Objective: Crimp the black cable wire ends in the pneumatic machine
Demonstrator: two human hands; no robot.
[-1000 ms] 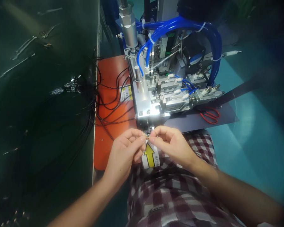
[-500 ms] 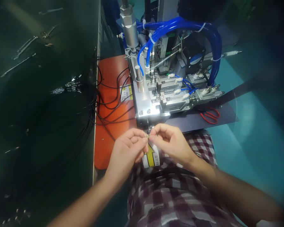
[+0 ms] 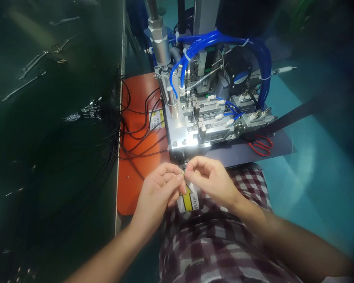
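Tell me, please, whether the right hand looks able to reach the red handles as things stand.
Probably yes: nothing seems to stand between the right hand and the red handles on the dark plate, though it pinches a thin wire it would likely need to release.

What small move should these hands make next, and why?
Probably hold the left hand steady while the right hand eases slightly along the fine wires: both hands pinch close together at them, leaving little exposed length, so a gentle shift seems safer than a big pull. How the wires lie is too small to tell.
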